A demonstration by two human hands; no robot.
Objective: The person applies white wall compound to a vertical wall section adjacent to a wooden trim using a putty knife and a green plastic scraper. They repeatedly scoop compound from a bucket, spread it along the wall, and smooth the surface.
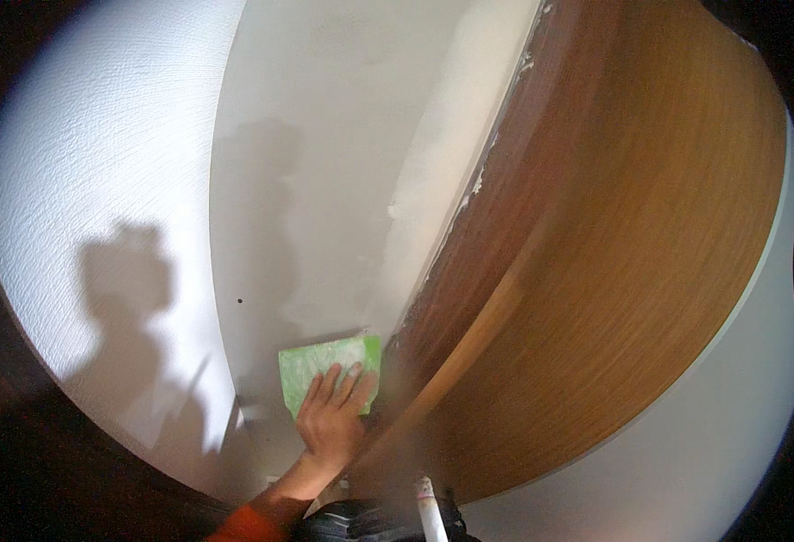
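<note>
Right hand reaches up, fingers spread flat, pressing a green pad (plaster-smeared) against the wall, just beside the wooden door. Left hand out of view.

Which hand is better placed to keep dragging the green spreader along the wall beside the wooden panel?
Probably the left hand: it lies flat on the green plastic spreader, pressed to the pale plastered wall beside the brown wooden panel. The right hand is out of view.
</note>
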